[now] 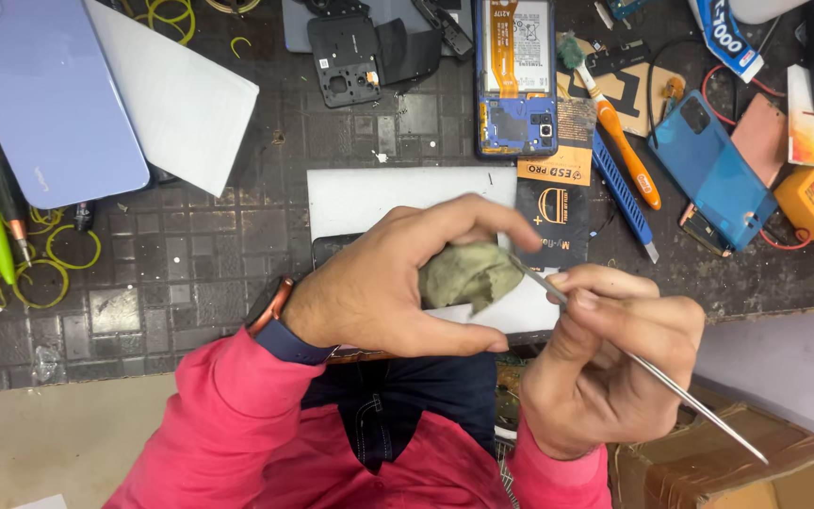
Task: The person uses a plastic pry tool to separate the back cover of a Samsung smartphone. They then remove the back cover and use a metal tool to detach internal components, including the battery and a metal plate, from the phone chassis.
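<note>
A crumpled, greyish-green wad of cloth (468, 275) is held in the left hand (398, 287), the fingers curled closed around it and the thumb pressed underneath. A thin, long metal tool (643, 363) is pinched between thumb and fingertips of the right hand (605, 353), which is closed on its shaft; the tool's front end is laid against the wad, while its other end reaches out past the hand toward the lower right, over a brown cardboard box (737, 467). A dark watch with a copper-coloured case (270, 316) is worn on the left wrist, and pink sleeves (228, 415) cover both forearms.

Both hands are held just above the near edge of a dark, grid-patterned work surface (190, 254). Directly behind them a white rectangular sheet (388, 198) is laid flat, with a black packet marked in orange (553, 212) beside it. Farther back an opened blue smartphone with its battery and board exposed (517, 80) is seen — a black plastic inner frame (344, 58) lies to its left. To the right, an orange-handled brush (614, 127), a blue utility knife (624, 193) and a blue phone back cover (713, 174) are spread out. At the far left a lavender phone back cover (44, 104) rests beside yellow wire loops (49, 264).
</note>
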